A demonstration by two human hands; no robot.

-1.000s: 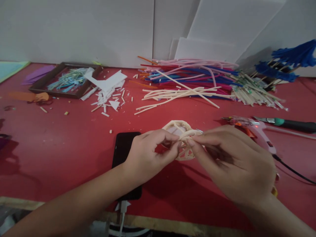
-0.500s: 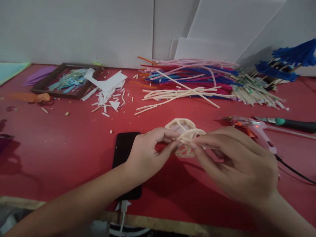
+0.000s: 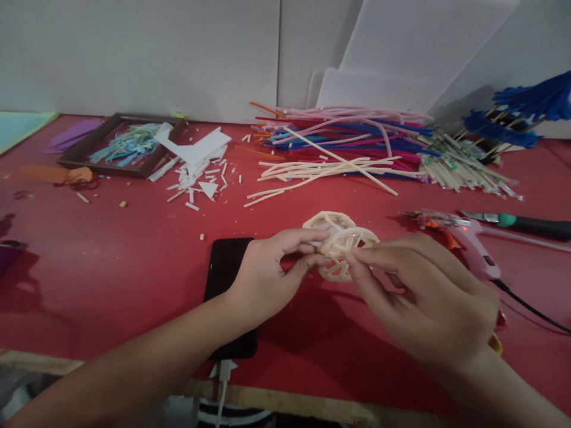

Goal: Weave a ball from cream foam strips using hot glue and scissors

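Note:
Above the red table, a small cream-coloured openwork piece (image 3: 342,270) made of round frames with thin struts is held between both hands. My left hand (image 3: 272,270) pinches its left side between thumb and fingers. Across from it, my right hand (image 3: 428,291) closes thumb and fingertips on the right side of the same piece. The fingertips hide parts of the frames. A black phone (image 3: 225,267) lies partly under my left hand, with a white cable (image 3: 223,386) plugged into its lower end.
Cream sticks (image 3: 303,172) and coloured stems (image 3: 352,125) lie behind. A pink glue gun (image 3: 477,244) with a lit orange light and green-black pliers (image 3: 526,223) sit right. White scraps (image 3: 200,154) and a brown tray (image 3: 71,160) are at back left. Red tabletop (image 3: 134,255).
The openwork piece has tilted and shifted slightly right, so its front round frame shows more of its struts. Both hands stay on it, with small finger movements.

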